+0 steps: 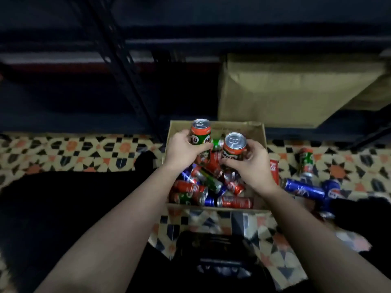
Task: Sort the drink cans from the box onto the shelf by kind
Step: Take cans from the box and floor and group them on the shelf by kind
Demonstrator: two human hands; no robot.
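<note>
An open cardboard box [259, 132] sits on the patterned floor in front of me, holding several red, green and blue drink cans [211, 182] lying jumbled. My left hand [184, 151] grips an upright green-and-orange Milo can [202, 132] above the box. My right hand [251, 161] grips a second upright Milo can [233, 146] just to the right of the first. The dark metal shelf [169, 42] stands behind the box.
Loose cans lie on the floor right of the box: a green one [305, 160], a red one [275, 168] and blue ones [304, 188]. A large cardboard box [296, 89] sits on the low shelf at right. A slanted shelf strut [124, 70] runs down at centre left.
</note>
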